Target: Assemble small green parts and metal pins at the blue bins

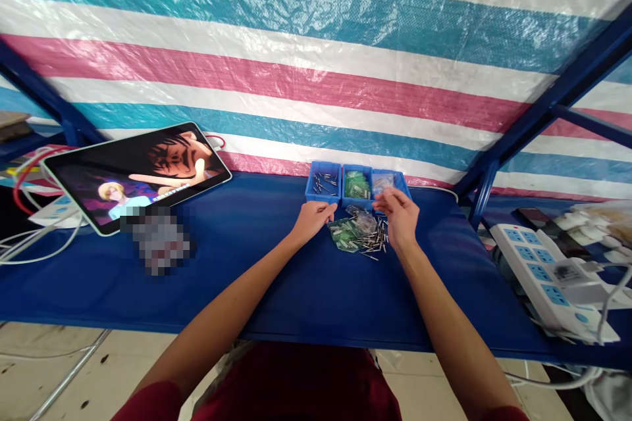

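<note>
My left hand [316, 220] is closed, thumb and fingers pressed together in front of the left blue bin [323, 198]; anything in it is too small to make out. My right hand [402, 214] pinches at the front of the right blue bin [405, 188], which holds clear plastic packets [383, 181]. What sits between its fingertips is unclear. Thin metal bits [323, 182] lie in the left bin, and green packets [357, 184] in the middle one. Between my hands is a loose pile of green packets [344, 235], clear plastic [364, 218] and slim metal pieces [378, 239].
A tablet [143, 177] playing a video leans at the left of the blue tabletop [276, 302], with a blurred-out patch [160, 243] before it. A white power strip [533, 263] with cables lies right. Striped sheeting [306, 72] hangs behind, beside a blue frame post [513, 128].
</note>
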{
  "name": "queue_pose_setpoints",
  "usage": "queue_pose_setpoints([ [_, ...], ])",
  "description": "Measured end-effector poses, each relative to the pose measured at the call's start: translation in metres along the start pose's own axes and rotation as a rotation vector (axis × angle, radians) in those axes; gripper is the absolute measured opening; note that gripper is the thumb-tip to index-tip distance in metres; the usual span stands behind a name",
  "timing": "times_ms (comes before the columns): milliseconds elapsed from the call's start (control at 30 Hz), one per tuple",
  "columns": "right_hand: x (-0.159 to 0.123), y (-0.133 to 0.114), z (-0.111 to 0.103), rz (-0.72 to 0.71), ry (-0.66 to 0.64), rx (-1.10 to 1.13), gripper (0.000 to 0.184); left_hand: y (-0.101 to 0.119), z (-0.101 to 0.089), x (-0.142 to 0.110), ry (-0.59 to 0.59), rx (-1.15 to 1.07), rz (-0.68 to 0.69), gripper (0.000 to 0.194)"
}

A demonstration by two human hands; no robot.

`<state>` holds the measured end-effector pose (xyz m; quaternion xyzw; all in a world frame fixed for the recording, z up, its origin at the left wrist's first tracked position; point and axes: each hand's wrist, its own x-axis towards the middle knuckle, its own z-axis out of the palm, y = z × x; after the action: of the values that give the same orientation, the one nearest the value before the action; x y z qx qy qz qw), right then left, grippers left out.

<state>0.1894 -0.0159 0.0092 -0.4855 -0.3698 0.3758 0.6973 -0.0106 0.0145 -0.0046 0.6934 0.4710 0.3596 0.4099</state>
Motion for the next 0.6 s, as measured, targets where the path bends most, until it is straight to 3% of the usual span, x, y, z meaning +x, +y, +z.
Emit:
queue_pose_setpoints([
  [67,0.005,-0.001,-0.004,0.077,0.087,0.052,0.038,-0.001,0.002,-0.001,-0.001,0.119,0.052,0.041],
  [167,0.007,-0.002,-0.009,0.104,0.036,-0.143,0.035,-0.002,0.003,-0.002,0.049,0.255,0.135,0.029],
  [267,0.005,-0.002,-0.011,-0.043,-0.025,-0.52,0.021,-0.004,0.005,-0.003,0.038,0.332,0.185,0.021],
  [367,0.001,0.0,-0.01,-0.179,-0.071,-0.823,0.02,-0.005,0.008,-0.003,-0.031,0.341,0.225,0.024],
  [600,-0.001,0.007,-0.007,-0.23,-0.16,-0.944,0.024,-0.002,0.022,-0.001,-0.167,0.346,0.234,0.038],
])
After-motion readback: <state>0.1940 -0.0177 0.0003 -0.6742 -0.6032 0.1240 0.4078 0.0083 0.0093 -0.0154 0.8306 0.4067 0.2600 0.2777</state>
